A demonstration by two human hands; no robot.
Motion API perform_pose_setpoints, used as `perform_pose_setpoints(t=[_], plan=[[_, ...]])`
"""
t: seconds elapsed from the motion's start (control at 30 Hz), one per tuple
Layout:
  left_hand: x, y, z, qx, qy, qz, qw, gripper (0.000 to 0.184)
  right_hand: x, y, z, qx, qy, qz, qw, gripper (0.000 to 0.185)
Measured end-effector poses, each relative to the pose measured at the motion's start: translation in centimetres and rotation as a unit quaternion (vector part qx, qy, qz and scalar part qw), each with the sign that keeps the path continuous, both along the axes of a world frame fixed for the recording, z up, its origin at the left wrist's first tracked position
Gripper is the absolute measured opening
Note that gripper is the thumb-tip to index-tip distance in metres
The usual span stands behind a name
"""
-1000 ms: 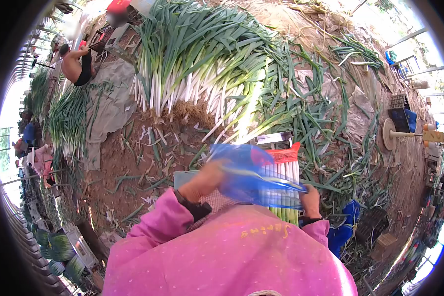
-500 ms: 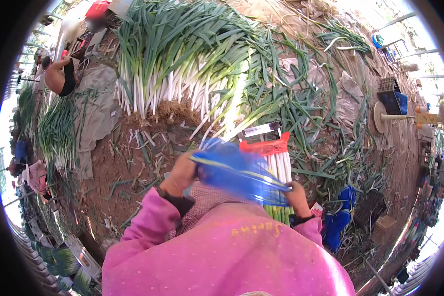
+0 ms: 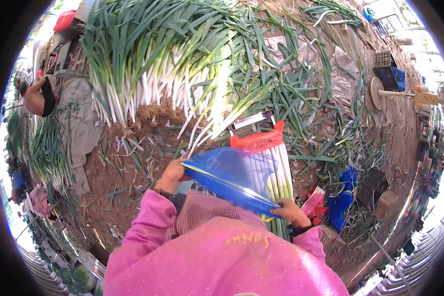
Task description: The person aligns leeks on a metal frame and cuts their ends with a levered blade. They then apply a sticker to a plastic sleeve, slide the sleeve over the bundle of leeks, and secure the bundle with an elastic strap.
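Note:
A blue mesh bag (image 3: 217, 172) is stretched between my two hands, its yellow-edged rim running slantwise in front of my body. My left hand (image 3: 172, 175) is closed on one end of the rim. The other end is gripped by my right hand (image 3: 291, 213), lower and nearer to me. Beneath and beside the bag lies a bundle of trimmed leeks (image 3: 282, 170), partly hidden by the mesh. A red plastic wrap (image 3: 257, 142) covers the bundle's far end. Just beyond it shows a white-and-black bar of a stand (image 3: 252, 121).
A large heap of leeks (image 3: 148, 64) spreads over the ground ahead. Loose green leaves (image 3: 301, 108) are scattered to the right. Blue cloth-like material (image 3: 343, 200) and a red packet (image 3: 314, 202) lie by my right hand. Another person (image 3: 40, 96) crouches at the far left.
The blurred, bunched mesh bag has been spread wider and lowered, its rim now taut. My left hand has moved left, my right hand slightly down. The view has shifted a little.

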State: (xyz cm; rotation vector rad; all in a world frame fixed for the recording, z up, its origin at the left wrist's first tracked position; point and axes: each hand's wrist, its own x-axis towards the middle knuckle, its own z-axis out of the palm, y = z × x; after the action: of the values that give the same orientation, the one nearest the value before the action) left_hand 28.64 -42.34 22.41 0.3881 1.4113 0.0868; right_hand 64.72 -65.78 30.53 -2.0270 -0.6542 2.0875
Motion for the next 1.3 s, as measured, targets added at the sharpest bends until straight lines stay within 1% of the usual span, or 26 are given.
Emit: perform_pose_setpoints(t=[0.1,0.13,0.17,0.23,0.27,0.33,0.37,0.4,0.47,0.5,0.57,0.63,0.7,0.73,0.8,0.83,0.87,0.93,0.97,1.0,1.03,1.07,1.1,1.13,1.17,1.3], plan=[[3.6,2.9,-4.8,0.001,-0.199,0.121,0.973,0.024,4.4,2.9,-8.0,-0.018,-0.136,-0.059,0.989,0.026],[6.1,5.3,-6.1,0.039,-0.195,0.157,0.967,0.024,6.5,5.5,-10.8,0.064,-0.149,-0.072,0.984,0.030],[8.7,8.8,-7.3,0.078,-0.191,0.194,0.959,0.024,8.4,9.3,-13.2,0.091,-0.253,-0.009,0.963,0.029],[10.7,15.9,-10.2,0.266,-0.264,0.136,0.917,0.021,11.4,19.1,-11.8,0.306,-0.410,0.066,0.857,0.022],[11.7,19.5,-11.5,0.352,-0.298,0.121,0.879,0.020,12.2,23.4,-9.9,0.330,-0.418,-0.016,0.846,0.016],[12.9,22.0,-5.8,0.280,-0.439,0.253,0.815,0.019,14.4,28.5,-5.7,0.497,-0.407,0.031,0.766,0.013],[12.5,20.9,-5.8,0.453,-0.340,0.038,0.823,0.016,15.9,29.1,-6.5,0.574,-0.408,0.063,0.708,0.016],[12.1,19.9,-5.8,0.617,-0.206,-0.134,0.747,0.014,16.8,28.7,-9.1,0.554,-0.391,0.071,0.732,0.017],[13.3,18.6,-9.5,0.567,-0.252,-0.276,0.734,0.019,18.5,27.2,-15.0,0.511,-0.358,0.084,0.777,0.020],[14.6,15.6,-10.8,0.559,-0.108,-0.346,0.746,0.023,19.6,25.6,-20.2,0.509,-0.384,0.158,0.754,0.026],[14.8,10.5,-23.2,0.486,-0.074,-0.518,0.700,0.029,21.5,20.8,-31.6,0.396,-0.354,0.238,0.813,0.029],[15.4,4.6,-33.7,0.373,-0.048,-0.548,0.747,0.028,21.6,18.6,-39.0,0.281,-0.308,0.238,0.877,0.029],[16.5,0.0,-40.7,0.259,-0.063,-0.443,0.856,0.034,21.3,17.0,-44.8,0.163,-0.246,0.193,0.936,0.031],[16.9,-2.1,-43.8,0.197,-0.069,-0.384,0.900,0.037,22.1,15.2,-49.3,0.166,-0.223,0.151,0.949,0.038],[17.3,-6.1,-51.5,0.146,-0.012,-0.369,0.918,0.048,23.5,12.4,-56.6,0.113,-0.189,0.081,0.972,0.043],[17.4,-7.6,-54.1,0.117,0.018,-0.361,0.925,0.054,23.7,11.2,-58.9,0.084,-0.171,0.047,0.981,0.045],[18.0,-6.6,-53.4,0.095,-0.023,-0.372,0.923,0.061,23.1,12.9,-57.0,0.023,-0.110,0.094,0.989,0.052],[17.6,-8.7,-55.1,0.080,-0.041,-0.341,0.936,0.059,22.0,13.3,-56.0,-0.019,-0.056,0.205,0.977,0.044],[16.9,-10.1,-56.6,0.111,-0.050,-0.378,0.918,0.057,22.4,12.0,-56.8,-0.049,-0.038,0.183,0.981,0.043],[16.3,-11.3,-57.9,0.144,-0.056,-0.413,0.898,0.054,22.7,10.9,-57.5,-0.080,-0.023,0.161,0.983,0.042],[14.6,-13.4,-60.8,0.213,-0.062,-0.493,0.841,0.051,23.0,9.6,-58.2,-0.110,-0.009,0.139,0.984,0.041],[13.8,-14.4,-62.1,0.281,-0.067,-0.567,0.771,0.048,22.7,11.0,-56.1,-0.063,-0.026,0.207,0.976,0.042],[14.6,-13.9,-60.0,0.234,-0.035,-0.421,0.876,0.042,22.4,11.8,-54.6,-0.015,-0.045,0.273,0.961,0.043],[16.0,-12.6,-55.9,0.177,-0.002,-0.259,0.949,0.036,22.4,11.8,-53.8,0.021,-0.044,0.253,0.966,0.042],[17.1,-11.5,-52.0,0.114,0.029,-0.088,0.989,0.030,22.2,11.6,-52.9,-0.007,-0.039,0.196,0.980,0.043],[18.1,-9.4,-42.8,0.174,0.004,-0.013,0.985,0.018,20.4,11.7,-48.0,-0.062,-0.043,-0.045,0.996,0.045]])
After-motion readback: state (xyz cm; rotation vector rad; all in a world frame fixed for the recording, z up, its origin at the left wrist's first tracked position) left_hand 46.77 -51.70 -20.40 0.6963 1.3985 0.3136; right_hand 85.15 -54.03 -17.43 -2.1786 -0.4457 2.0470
